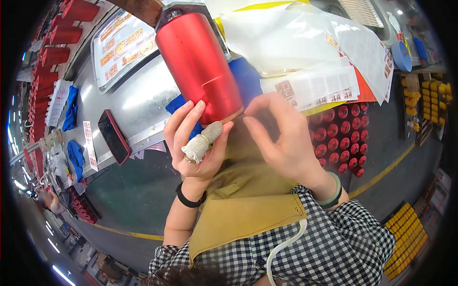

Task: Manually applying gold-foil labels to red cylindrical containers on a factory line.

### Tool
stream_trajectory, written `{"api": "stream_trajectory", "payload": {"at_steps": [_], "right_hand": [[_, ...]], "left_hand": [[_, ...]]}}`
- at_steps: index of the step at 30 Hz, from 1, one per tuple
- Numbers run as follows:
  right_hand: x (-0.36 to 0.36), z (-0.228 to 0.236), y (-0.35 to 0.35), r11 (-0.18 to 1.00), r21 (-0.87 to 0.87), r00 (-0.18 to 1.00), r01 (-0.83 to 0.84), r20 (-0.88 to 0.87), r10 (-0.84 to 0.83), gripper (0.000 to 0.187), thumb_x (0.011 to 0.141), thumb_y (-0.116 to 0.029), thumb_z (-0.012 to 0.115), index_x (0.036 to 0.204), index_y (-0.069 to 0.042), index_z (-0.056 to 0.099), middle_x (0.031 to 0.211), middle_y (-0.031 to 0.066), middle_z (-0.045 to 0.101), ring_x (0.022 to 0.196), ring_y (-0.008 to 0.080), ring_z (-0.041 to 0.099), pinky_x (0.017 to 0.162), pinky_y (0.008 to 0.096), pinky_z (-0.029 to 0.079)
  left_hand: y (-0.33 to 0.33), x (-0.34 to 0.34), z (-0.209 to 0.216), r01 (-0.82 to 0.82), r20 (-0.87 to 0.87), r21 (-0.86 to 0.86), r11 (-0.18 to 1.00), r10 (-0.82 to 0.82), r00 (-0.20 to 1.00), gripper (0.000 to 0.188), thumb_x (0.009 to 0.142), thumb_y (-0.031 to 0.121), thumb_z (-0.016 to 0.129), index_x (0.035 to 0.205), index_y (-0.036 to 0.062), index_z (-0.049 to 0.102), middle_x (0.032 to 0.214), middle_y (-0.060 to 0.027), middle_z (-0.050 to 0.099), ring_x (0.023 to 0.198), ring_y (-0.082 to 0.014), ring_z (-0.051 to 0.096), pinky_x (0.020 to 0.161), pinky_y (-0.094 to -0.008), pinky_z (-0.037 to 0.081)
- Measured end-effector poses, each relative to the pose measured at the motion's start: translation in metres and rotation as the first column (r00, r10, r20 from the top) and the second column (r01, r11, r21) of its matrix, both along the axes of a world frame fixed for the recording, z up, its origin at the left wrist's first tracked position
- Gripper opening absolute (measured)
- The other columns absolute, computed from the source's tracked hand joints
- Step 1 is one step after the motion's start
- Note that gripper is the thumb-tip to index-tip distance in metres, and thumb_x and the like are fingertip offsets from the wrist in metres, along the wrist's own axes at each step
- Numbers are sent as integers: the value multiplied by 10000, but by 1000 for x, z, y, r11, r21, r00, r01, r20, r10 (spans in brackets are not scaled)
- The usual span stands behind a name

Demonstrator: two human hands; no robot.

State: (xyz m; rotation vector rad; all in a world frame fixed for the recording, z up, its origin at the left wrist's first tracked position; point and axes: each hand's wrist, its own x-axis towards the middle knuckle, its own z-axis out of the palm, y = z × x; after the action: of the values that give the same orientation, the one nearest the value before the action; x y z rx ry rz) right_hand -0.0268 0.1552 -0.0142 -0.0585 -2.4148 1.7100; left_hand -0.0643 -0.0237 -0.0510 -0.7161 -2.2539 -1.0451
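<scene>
A glossy red metal cylinder (198,62) is tilted in front of me, its upper end against a metal fixture (183,9). A faint L-shaped edge shows on its side. My left hand (195,143) grips the cylinder's lower end, two fingertips on the red side and the thumb by the rim. One finger wears a knitted off-white finger cover (202,143). Just right of that rim is my right hand (281,138), thumb and index finger curved toward each other with a small gap. I see nothing between them.
On the metal bench lie a tray of gold-patterned decals (121,45), a phone (114,137) and blue cloths (75,159). Decal sheets (310,86) overlap at the right. Several red cylinders (338,138) stand below the bench, and yellow ones (405,243) sit farther right.
</scene>
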Motion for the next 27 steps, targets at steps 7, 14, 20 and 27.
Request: {"api": "stream_trajectory", "payload": {"at_steps": [7, 14, 20, 27], "right_hand": [[-1, -1, -2, 1000, -27, 1000, 4, 21, -3, 137, 902, -23, 672, 1009, 16, 596, 920, 150, 646, 841, 323, 659, 754, 391, 517], [-2, -1, -4, 998, -57, 999, 6, 35, -4, 134, 911, -34, 666, 1019, 16, 605, 925, 153, 656, 841, 313, 666, 755, 383, 520], [-2, -2, -3, 998, -66, 999, 18, 53, -14, 125, 914, -41, 668, 1013, 14, 614, 915, 150, 659, 834, 295, 669, 747, 369, 520], [0, 0, 9, 987, -117, 980, 112, 175, -91, 115, 919, -44, 675, 1012, 1, 624, 890, 121, 669, 767, 221, 661, 703, 337, 518]], "left_hand": [[2, 2, -1, -11, -5, -11, 1000, 11, 1000, 348, 765, 93, 887, 1067, 41, 723, 1211, -122, 707, 1140, -339, 642, 924, -419, 544], [-7, 0, -4, 8, -90, -134, 991, -20, 996, 253, 760, -11, 833, 966, 121, 768, 1229, -96, 707, 1148, -324, 637, 878, -391, 573], [-9, -4, -4, 38, -151, -233, 972, -74, 986, 266, 772, 9, 818, 1022, 47, 739, 1238, -114, 707, 1152, -333, 640, 908, -406, 533], [2, -17, 12, 118, -84, -341, 933, -155, 984, 218, 689, -23, 810, 867, 93, 761, 1240, -117, 698, 1236, -366, 579, 972, -443, 548]]}}
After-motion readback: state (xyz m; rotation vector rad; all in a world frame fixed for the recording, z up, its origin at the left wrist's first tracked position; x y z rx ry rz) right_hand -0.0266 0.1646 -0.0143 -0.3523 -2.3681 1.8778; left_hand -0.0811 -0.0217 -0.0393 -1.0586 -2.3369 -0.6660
